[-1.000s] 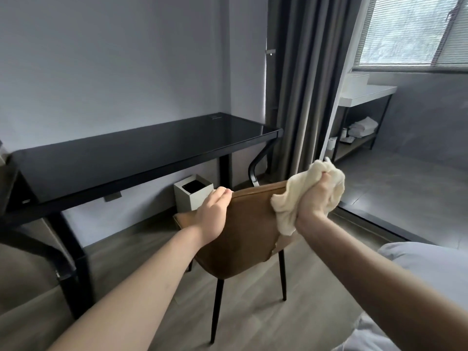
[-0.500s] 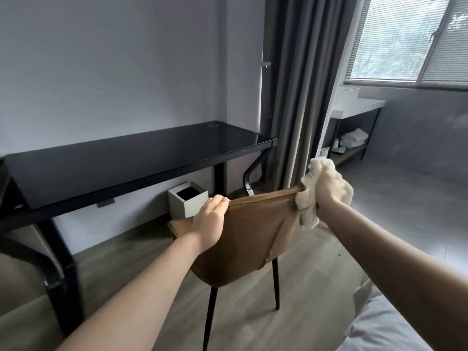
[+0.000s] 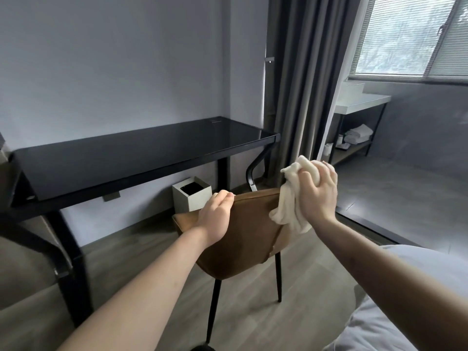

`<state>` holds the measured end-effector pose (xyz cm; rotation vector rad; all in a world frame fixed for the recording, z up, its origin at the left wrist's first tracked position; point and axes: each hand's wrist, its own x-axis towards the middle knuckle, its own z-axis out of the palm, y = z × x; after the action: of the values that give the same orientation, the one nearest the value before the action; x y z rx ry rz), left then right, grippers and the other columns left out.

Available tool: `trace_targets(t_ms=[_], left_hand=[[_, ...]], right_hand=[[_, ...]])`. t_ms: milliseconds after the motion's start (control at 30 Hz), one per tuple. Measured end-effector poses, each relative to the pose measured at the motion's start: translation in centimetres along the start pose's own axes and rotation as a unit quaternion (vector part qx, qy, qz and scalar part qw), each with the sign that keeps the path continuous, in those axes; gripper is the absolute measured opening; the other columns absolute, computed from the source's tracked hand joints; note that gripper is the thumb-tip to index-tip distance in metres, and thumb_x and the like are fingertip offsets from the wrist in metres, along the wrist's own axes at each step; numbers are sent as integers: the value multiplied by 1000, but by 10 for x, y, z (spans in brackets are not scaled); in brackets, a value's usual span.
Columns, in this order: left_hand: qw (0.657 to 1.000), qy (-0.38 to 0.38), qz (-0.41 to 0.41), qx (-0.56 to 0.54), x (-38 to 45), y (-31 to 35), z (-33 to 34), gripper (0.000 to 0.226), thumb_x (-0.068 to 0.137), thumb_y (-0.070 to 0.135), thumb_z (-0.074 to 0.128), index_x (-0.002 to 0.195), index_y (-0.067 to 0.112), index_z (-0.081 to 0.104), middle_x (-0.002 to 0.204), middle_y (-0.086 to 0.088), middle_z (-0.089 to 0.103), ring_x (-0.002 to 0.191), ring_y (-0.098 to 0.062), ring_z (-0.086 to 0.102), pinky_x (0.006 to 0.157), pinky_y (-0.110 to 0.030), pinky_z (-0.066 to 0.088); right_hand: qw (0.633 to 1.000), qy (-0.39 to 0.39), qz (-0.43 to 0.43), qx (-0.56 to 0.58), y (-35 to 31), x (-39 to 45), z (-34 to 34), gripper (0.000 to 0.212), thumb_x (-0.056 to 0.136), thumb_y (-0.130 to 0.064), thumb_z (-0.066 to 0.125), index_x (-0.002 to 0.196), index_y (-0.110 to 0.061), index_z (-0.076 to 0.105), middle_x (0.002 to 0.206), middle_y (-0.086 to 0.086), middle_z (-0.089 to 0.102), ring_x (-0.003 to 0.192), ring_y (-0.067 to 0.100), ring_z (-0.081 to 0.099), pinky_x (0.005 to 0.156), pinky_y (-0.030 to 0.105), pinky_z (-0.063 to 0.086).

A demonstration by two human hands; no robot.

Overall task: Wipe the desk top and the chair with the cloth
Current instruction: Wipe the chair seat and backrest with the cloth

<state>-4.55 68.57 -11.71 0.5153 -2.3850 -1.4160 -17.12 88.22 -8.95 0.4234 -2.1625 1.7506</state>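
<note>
1 chair [image 3: 250, 234], 1 desk [image 3: 131, 153], 1 cloth [image 3: 291, 206]: bunched in right hand [image 3: 317, 193]; left hand [image 3: 215, 214] curled over backrest top

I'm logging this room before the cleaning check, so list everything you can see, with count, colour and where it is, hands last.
desk: one, black glossy top, against the wall at left
chair: one, brown, black legs, in front of the desk
cloth: one, cream, draped over the chair back's right end
bin: one, white, on the floor under the desk
curtain: one, grey, right of the desk
window blind: one, pale, upper right
shelf unit: one, white top, black frame, below the window
folded towels: a white stack, on its lower shelf
left hand: grips the chair back's top edge
right hand: grips the cloth
</note>
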Motion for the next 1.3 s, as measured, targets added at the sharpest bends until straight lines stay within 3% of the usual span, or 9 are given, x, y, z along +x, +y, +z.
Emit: trace_targets(t_ms=[167,533,667,800,900,967,1100,1200,1300], left_hand=[[1000,8,-1,7,12,-2,-3,46,114,41,26,147,22,51,146,9,47,140,-13,38,107,-27,21],[999,-9,-24,19,19,11,3,50,114,42,23,154,19,45,160,0,41,150,-23,33,120,-37,21],[999,-17,-21,25,17,13,1,49,113,44,22,149,23,49,155,1,46,147,-23,38,124,-44,24],[999,-8,-27,26,15,16,1,55,107,51,25,148,24,51,154,0,48,147,-26,39,124,-47,25],[999,-1,-31,27,14,18,2,53,105,52,27,138,24,57,147,-2,53,141,-26,44,120,-47,28],[999,-5,-32,23,15,17,2,49,110,48,28,143,25,55,151,0,50,143,-24,41,120,-44,27],[1000,-6,-23,18,14,15,2,48,113,41,28,150,19,49,158,-1,44,141,-16,38,108,-29,22],[1000,1,-12,7,12,13,4,48,114,39,27,151,16,48,157,0,44,138,-12,38,102,-23,17],[1000,8,6,13,13,10,8,47,115,38,26,150,16,49,153,0,47,127,-6,37,102,-23,18]], right_hand=[[981,75,111,141,-3,25,8,17,86,-38,54,93,-38,69,108,-4,72,104,15,68,88,38,55],[964,91,168,184,1,43,13,41,88,-33,48,119,-19,70,104,3,77,94,19,73,97,51,59],[957,106,187,192,-11,0,28,56,91,-48,45,147,-41,45,131,-1,63,117,20,63,106,49,49],[944,63,250,208,-21,-58,65,71,109,-53,42,169,-37,8,167,6,36,148,29,43,120,49,34],[926,63,283,243,-23,-77,86,92,95,-77,40,168,-39,-1,175,3,22,156,27,32,126,55,28],[921,63,299,243,-20,-70,90,108,80,-90,36,168,-40,0,175,1,21,159,25,27,128,55,25],[917,132,267,266,-6,-40,74,65,109,-62,33,166,-32,28,160,-5,45,145,16,44,124,38,30],[917,235,226,231,10,7,47,39,109,-51,42,124,-33,74,113,-17,74,107,6,69,95,14,45],[897,194,275,287,51,58,23,41,94,-69,53,99,-34,75,103,-17,75,86,5,70,83,26,54]])
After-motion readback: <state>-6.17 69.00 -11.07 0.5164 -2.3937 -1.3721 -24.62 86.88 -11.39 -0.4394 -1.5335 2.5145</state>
